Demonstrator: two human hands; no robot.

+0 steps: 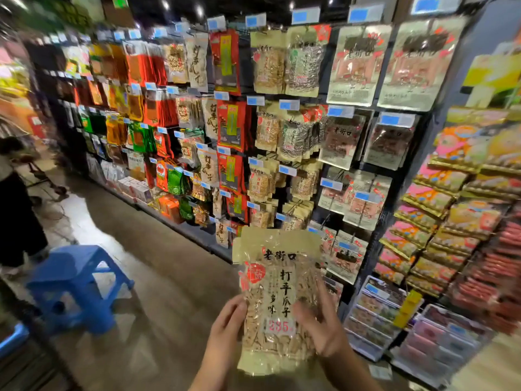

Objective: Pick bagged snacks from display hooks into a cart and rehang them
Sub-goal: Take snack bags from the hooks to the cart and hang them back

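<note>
In the head view, a snack bag (277, 300) of seeds is held upright in front of the lower rows of the display hooks (282, 165); it looks light, crinkly and slippery, best taken by its sealed edges. The left hand (225, 325) grips its left edge, and the right hand (324, 325) clasps the right side, fingers loosely curled over the front.

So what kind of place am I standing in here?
Most likely a supermarket snack aisle. Rows of bagged snacks hang on display hooks, each under a blue price tag, with more packs on shelves to the right. Both hands hold one seed bag.
</note>
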